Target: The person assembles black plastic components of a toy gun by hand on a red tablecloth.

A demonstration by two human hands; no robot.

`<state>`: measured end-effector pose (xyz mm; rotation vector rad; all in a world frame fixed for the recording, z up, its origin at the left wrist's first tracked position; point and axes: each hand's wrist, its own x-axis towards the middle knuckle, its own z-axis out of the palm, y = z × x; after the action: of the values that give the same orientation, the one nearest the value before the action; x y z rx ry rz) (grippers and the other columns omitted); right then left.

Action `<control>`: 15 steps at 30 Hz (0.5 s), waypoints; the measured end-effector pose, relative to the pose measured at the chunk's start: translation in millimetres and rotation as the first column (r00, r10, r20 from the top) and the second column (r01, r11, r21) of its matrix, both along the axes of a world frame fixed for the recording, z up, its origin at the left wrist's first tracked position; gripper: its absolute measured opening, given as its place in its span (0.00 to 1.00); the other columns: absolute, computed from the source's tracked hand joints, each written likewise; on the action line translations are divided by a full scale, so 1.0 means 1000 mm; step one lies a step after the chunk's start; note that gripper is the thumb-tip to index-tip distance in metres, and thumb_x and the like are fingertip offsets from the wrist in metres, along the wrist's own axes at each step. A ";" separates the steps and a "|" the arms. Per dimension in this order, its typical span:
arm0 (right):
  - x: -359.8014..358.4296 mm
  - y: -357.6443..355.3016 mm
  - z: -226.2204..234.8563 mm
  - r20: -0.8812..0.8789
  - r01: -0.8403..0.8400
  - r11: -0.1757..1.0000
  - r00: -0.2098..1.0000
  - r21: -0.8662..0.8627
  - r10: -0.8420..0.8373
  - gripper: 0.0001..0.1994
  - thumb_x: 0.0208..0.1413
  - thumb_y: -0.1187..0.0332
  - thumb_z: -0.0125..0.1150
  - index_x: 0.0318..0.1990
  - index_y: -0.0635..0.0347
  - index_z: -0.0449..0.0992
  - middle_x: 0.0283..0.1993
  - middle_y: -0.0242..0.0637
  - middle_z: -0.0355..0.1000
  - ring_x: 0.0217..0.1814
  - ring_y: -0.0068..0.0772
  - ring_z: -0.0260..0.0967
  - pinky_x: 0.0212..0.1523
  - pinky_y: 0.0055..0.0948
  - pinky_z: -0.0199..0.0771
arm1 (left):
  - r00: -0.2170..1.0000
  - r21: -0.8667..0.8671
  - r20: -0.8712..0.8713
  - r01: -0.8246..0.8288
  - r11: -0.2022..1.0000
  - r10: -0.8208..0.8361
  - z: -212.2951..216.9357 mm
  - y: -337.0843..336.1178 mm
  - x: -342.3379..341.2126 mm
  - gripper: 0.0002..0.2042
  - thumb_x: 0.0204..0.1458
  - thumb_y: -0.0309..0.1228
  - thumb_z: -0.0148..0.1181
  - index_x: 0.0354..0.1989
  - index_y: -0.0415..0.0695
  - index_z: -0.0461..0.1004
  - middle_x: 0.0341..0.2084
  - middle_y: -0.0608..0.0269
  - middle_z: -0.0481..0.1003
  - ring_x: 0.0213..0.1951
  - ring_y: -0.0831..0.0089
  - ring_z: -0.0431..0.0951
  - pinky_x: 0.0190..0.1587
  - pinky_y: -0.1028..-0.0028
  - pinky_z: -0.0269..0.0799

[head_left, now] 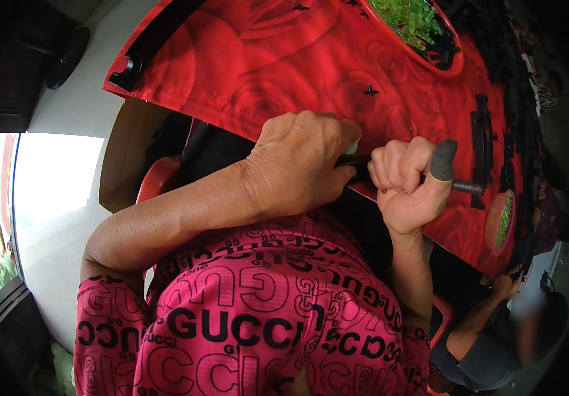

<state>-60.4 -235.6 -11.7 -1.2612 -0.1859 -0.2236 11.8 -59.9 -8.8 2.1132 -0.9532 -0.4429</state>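
My left hand point(301, 158) is closed over the table's near edge, back of the hand toward me. A pale bit point(355, 146) shows at its fingertips, and what it grips is mostly hidden. Close beside it, my right hand point(408, 178) is wrapped in a fist round a dark rod-shaped handle point(467, 187), whose end sticks out to the right. A grey cover point(443, 160) sits on the right thumb, which points up. Something dark spans the gap between both hands; its kind cannot be made out.
The table has a red rose-patterned cover point(251, 72). On it are a red basin point(457, 63) of small green pieces, a small black cross-shaped piece point(370, 90), long black strips point(480, 142) and a small bowl point(499, 223) of green pieces. Another person point(479, 350) sits at the lower right.
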 end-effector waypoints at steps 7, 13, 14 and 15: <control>0.000 0.006 0.000 0.038 0.047 0.999 0.998 -0.024 -0.046 0.30 0.77 0.48 0.35 0.19 0.52 0.53 0.14 0.25 0.46 0.14 0.17 0.38 0.18 0.26 0.38 | 0.998 -0.034 0.049 0.049 0.998 -0.047 -0.001 0.005 0.001 0.15 0.49 0.31 0.67 0.45 0.38 0.77 0.34 0.49 0.80 0.39 0.50 0.83 0.41 0.55 0.77; -0.001 0.009 0.001 0.009 0.036 0.999 0.999 0.017 -0.036 0.30 0.78 0.50 0.36 0.19 0.53 0.53 0.14 0.25 0.46 0.14 0.17 0.39 0.18 0.26 0.38 | 0.980 -0.147 -0.057 0.181 0.972 -0.191 0.000 0.024 0.009 0.15 0.48 0.25 0.65 0.45 0.36 0.76 0.35 0.47 0.77 0.39 0.46 0.81 0.42 0.56 0.76; 0.000 0.013 0.002 0.044 0.043 0.999 0.998 -0.030 -0.042 0.30 0.78 0.50 0.37 0.19 0.53 0.54 0.15 0.25 0.47 0.14 0.17 0.40 0.18 0.26 0.38 | 0.980 -0.150 -0.058 0.178 0.973 -0.188 -0.003 0.023 0.008 0.15 0.48 0.25 0.65 0.45 0.36 0.76 0.35 0.47 0.77 0.39 0.46 0.81 0.42 0.56 0.76; 0.000 0.016 0.001 0.043 0.040 0.999 0.998 -0.033 -0.039 0.30 0.78 0.50 0.37 0.19 0.53 0.54 0.15 0.25 0.47 0.14 0.17 0.40 0.18 0.26 0.38 | 0.988 -0.164 0.009 0.154 0.974 -0.154 -0.009 0.020 0.006 0.15 0.48 0.24 0.65 0.46 0.35 0.76 0.35 0.46 0.77 0.39 0.46 0.80 0.42 0.56 0.76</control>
<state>-60.6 -219.3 -10.5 -1.2954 -0.2014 -0.2822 17.6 -39.7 -17.4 1.8976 -1.1178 -0.4304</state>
